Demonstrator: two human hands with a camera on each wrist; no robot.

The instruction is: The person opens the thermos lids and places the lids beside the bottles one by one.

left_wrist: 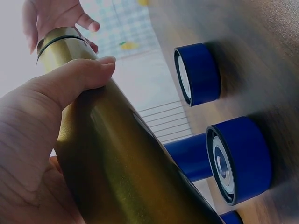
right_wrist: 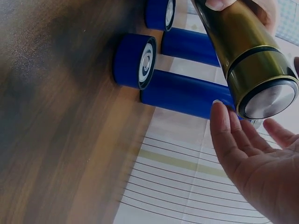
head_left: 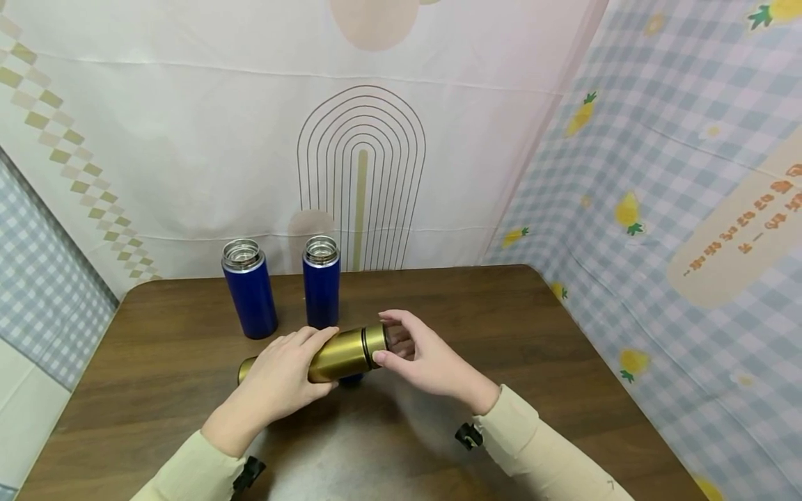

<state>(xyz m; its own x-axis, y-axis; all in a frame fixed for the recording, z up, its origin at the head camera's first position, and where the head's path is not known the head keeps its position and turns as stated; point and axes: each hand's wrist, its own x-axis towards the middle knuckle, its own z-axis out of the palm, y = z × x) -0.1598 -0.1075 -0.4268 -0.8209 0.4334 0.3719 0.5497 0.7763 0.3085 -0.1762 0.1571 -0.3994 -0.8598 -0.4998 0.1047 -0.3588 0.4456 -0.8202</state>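
Note:
My left hand (head_left: 285,372) grips a gold vacuum flask (head_left: 341,356) round its body, holding it tilted above the table. At the flask's capped end, my right hand (head_left: 432,355) has its fingers spread about the gold cap (right_wrist: 259,84). The right wrist view shows those fingers loosely bent beside the cap's silver top, not closed round it. Two blue flasks (head_left: 250,292) stand uncapped behind, showing steel necks. Two blue caps (right_wrist: 133,60) rest on the table below the gold flask, their inner sides facing up; in the head view the flask and left hand mostly hide them.
The brown wooden table (head_left: 501,313) meets a white patterned cloth (head_left: 238,153) at its back edge. A checked cloth (head_left: 626,264) with yellow fruit prints hangs along the right side. Black straps (head_left: 468,436) with small devices sit at both wrists.

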